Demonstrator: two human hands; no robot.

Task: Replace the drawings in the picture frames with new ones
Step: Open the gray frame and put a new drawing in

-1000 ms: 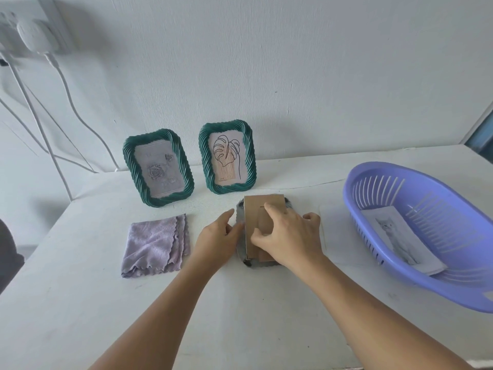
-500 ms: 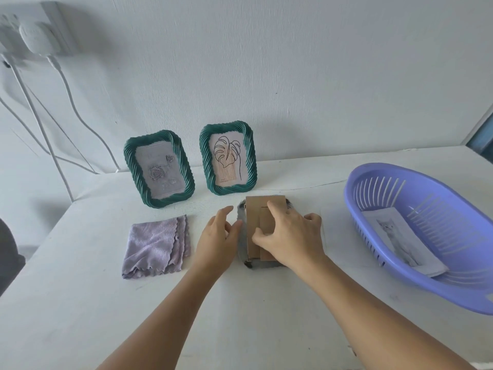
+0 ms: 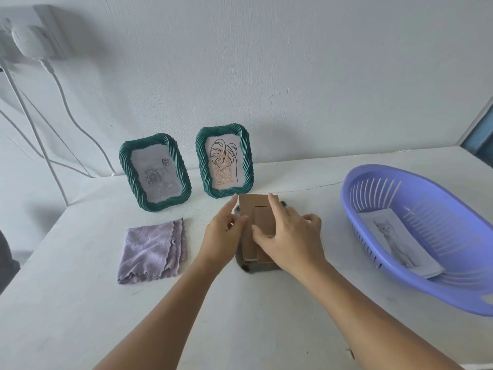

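Since a moment ago our left hand (image 3: pixel 226 231) has lifted its fingers, loosely open. Our right hand (image 3: pixel 289 236) presses the cardboard backing (image 3: pixel 256 209) on the face-down frame (image 3: pixel 262 267), mid-table; next we pry the backing out.

My right hand (image 3: pixel 290 236) lies flat on the brown cardboard back (image 3: pixel 252 209) of a frame lying face down on the white worktop (image 3: pixel 240 316), while my left hand (image 3: pixel 222 233) touches its left edge, forefinger stretched out. Behind stand two green frames, one with a rose drawing (image 3: pixel 156 173), one with a leaf drawing (image 3: pixel 225 162). A folded lilac cloth (image 3: pixel 152 249) lies left; a purple basket (image 3: pixel 416 236) right holds a cat drawing (image 3: pixel 394 236)
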